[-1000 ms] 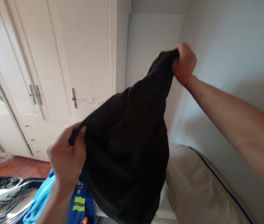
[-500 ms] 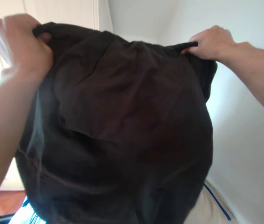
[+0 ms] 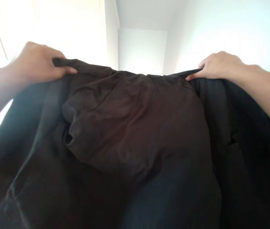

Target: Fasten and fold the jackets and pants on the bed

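A black jacket [image 3: 137,127] hangs spread out in front of me and fills most of the head view. Its upper edge is pulled taut between my hands and sags slightly in the middle. A rounded, hood-like flap droops from that edge in loose folds. My left hand [image 3: 43,62] pinches the edge at the left, thumb on the near side. At the right, my right hand [image 3: 218,65] grips the same edge between thumb and fingers. A small slit, perhaps a pocket, shows on the right side of the cloth. The lower end runs out of view.
Beyond the cloth stand a pale panelled door or cupboard [image 3: 73,28] on the left and a white wall [image 3: 252,35] on the right. A white ceiling [image 3: 144,16] shows above. Whatever lies below is hidden behind the jacket.
The jacket has opened out wider, its sides now spreading past both hands. Both hands sit lower in view, the left also further right. The floor and the beige fabric below are now covered.
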{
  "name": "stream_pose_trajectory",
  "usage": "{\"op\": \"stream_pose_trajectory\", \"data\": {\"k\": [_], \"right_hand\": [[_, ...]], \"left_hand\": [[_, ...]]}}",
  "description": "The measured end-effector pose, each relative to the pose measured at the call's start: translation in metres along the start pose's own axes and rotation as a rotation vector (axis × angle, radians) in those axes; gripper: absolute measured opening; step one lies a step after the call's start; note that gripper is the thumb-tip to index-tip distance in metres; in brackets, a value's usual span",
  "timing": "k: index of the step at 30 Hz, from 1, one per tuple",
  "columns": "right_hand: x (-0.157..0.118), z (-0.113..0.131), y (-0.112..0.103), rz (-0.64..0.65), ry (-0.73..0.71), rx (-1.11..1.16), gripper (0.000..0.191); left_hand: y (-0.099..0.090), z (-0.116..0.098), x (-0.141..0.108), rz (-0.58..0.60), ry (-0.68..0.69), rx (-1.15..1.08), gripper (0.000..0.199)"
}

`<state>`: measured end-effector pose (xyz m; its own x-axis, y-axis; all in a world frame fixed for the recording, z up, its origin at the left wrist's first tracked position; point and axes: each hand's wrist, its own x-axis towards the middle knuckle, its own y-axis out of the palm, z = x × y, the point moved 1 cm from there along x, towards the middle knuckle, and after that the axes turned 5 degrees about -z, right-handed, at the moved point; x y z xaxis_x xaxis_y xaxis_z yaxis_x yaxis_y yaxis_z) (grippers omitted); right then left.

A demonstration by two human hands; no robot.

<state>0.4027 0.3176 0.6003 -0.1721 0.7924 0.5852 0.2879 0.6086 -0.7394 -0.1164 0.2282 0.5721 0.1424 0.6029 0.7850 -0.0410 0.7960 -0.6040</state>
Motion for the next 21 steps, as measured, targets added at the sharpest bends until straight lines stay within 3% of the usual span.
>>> {"op": "stream_pose_trajectory", "data": {"k": [3,7,12,15,17,21], "right_hand": [[-0.029,0.007,-0.013,-0.148,-0.006,-0.028,0.095],[-0.047,0.016,-0.019,-0.127,-0.03,-0.02,0.088],[-0.031,0.02,-0.03,0.149,0.03,0.116,0.061],[-0.018,0.022,-0.037,0.428,0.063,0.394,0.046],[-0.021,0.022,-0.036,0.551,0.045,0.478,0.046],[-0.061,0.012,-0.022,0.655,0.057,0.608,0.065]], "left_hand": [[-0.016,-0.001,0.004,0.054,0.002,-0.042,0.101],[-0.009,0.0,0.004,0.142,-0.194,-0.134,0.084],[-0.024,-0.016,0.007,0.338,-0.262,-0.221,0.084],[-0.032,-0.033,0.018,0.459,-0.284,-0.265,0.06],[-0.027,-0.048,0.02,0.572,-0.37,-0.246,0.048],[-0.006,-0.068,-0.011,0.757,-0.485,-0.23,0.061]]}}
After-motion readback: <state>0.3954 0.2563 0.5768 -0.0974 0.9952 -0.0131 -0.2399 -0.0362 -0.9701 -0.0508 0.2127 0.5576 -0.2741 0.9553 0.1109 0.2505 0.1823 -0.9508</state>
